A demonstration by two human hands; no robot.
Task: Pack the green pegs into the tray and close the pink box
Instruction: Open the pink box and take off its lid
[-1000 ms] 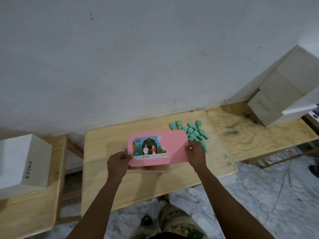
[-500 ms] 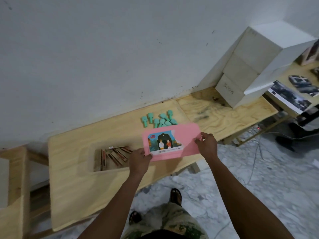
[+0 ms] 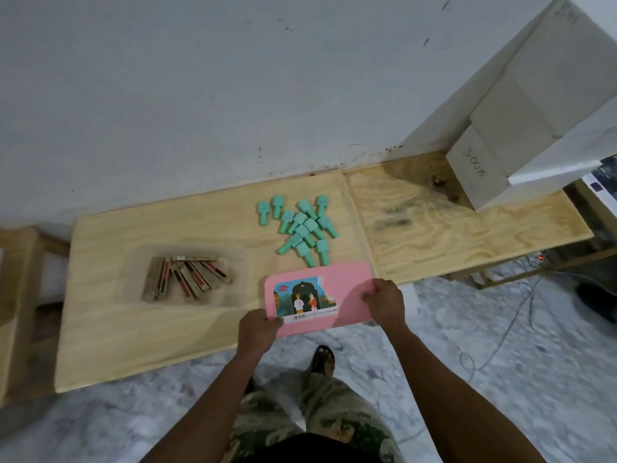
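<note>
A flat pink lid [image 3: 347,285] with a picture label lies over the table's front edge, right of centre. My left hand [image 3: 258,330] grips its near left corner and my right hand [image 3: 385,300] holds its right side. Just behind the lid, several green pegs [image 3: 302,228] lie in a loose heap on the wood. To the left sits a clear tray [image 3: 238,262], uncovered, with several brown and red sticks [image 3: 185,275] inside.
The pale wooden table [image 3: 133,329] stands against a white wall. A second plywood table [image 3: 467,228] adjoins it on the right, with stacked white boxes [image 3: 521,105] at its back. Cables [image 3: 500,329] trail on the marble floor.
Both hands have lifted the pink lid off the tray and carried it to the right, over the table's front edge. The tray with its sticks has come into sight on the left.
</note>
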